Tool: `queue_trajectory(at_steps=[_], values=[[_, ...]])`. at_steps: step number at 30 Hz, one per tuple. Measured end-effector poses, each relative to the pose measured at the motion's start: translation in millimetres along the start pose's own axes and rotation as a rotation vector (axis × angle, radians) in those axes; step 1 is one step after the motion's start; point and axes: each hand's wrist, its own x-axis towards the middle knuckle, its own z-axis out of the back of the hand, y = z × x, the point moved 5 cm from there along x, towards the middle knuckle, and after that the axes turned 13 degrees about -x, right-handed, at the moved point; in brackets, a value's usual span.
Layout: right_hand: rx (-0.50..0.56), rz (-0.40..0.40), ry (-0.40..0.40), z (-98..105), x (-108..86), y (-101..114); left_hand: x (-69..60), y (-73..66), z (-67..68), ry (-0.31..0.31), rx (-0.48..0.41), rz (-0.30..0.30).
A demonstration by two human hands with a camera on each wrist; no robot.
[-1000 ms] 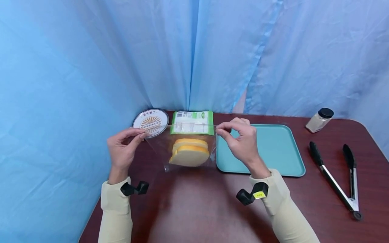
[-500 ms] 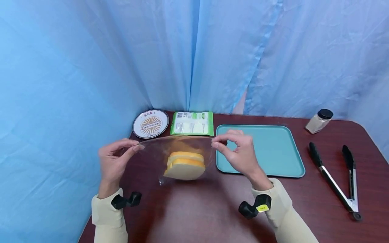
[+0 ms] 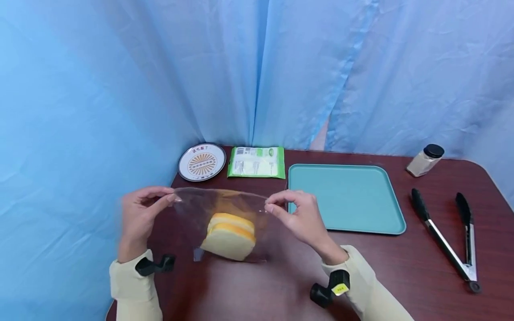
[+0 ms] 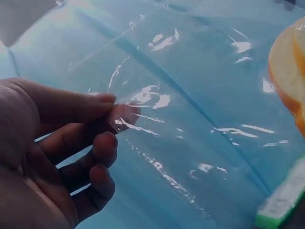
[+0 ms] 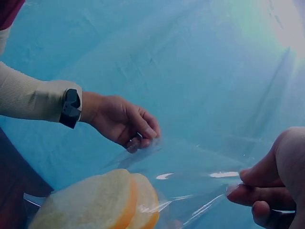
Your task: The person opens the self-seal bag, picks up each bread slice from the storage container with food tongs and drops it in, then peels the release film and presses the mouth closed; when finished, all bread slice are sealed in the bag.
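A clear plastic bag [image 3: 188, 218] with bread slices [image 3: 229, 243] inside is stretched between both hands in the head view. My left hand [image 3: 140, 216] pinches one upper corner between thumb and forefinger. At the opposite upper corner, my right hand [image 3: 299, 218] pinches the film the same way. Glints run across the bag [image 4: 162, 100] from the left fingertips in the left wrist view, with bread [image 4: 288, 71] at the right edge. From the right wrist, the bread [image 5: 100, 200] shows two slices overlapping, low in the bag.
A round patterned plate [image 3: 202, 162] and a green-and-white packet [image 3: 256, 162] lie at the table's back. A teal tray [image 3: 349, 198] sits right of centre. Further right are black-tipped metal tongs [image 3: 445, 243] and a black-lidded jar [image 3: 425, 160]. Blue curtains [image 3: 297, 76] hang behind.
Both hands have moved left and towards the body, carrying the bag with the bread. The bag now hangs clear of the packet and plate in the head view. The other objects stay put.
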Motion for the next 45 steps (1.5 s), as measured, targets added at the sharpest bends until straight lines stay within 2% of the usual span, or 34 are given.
queue_trajectory(at_steps=[2, 5, 8, 12, 16, 20, 28, 33, 36, 42, 45], values=[[-0.007, -0.078, 0.032, -6.5, 5.6, -12.5, 8.0, 16.1, 5.0, -0.041, 0.022, 0.071], [-0.036, -0.176, 0.063, -16.7, 15.3, -33.6, 20.3, 41.0, 10.8, -0.087, 0.065, 0.137], [-0.072, -0.246, 0.077, -26.3, 23.8, -55.7, 31.3, 64.0, 13.6, -0.078, 0.123, 0.207], [-0.104, -0.298, 0.094, -37.1, 31.7, -80.7, 42.4, 91.1, 14.6, -0.047, 0.182, 0.284], [-0.092, -0.344, 0.108, -45.3, 33.0, -100.5, 46.4, 108.6, 15.5, -0.034, 0.231, 0.329], [-0.077, -0.379, 0.114, -52.6, 27.4, -116.1, 40.4, 118.5, 19.3, -0.039, 0.274, 0.359], [-0.047, -0.379, 0.153, -61.6, 12.0, -122.1, 18.7, 124.0, 24.7, -0.031, 0.302, 0.377], [-0.094, -0.378, 0.181, -67.5, 4.0, -128.9, 18.6, 130.9, 25.9, -0.006, 0.333, 0.405], [-0.184, -0.359, 0.189, -72.9, 3.4, -136.6, 23.9, 144.2, 28.3, 0.012, 0.364, 0.449], [-0.469, -0.311, 0.238, -80.8, 8.6, -151.3, 40.6, 180.5, 29.6, 0.073, 0.377, 0.557], [-0.543, -0.314, 0.257, -84.1, 11.2, -156.6, 46.5, 192.8, 29.9, 0.095, 0.387, 0.606]])
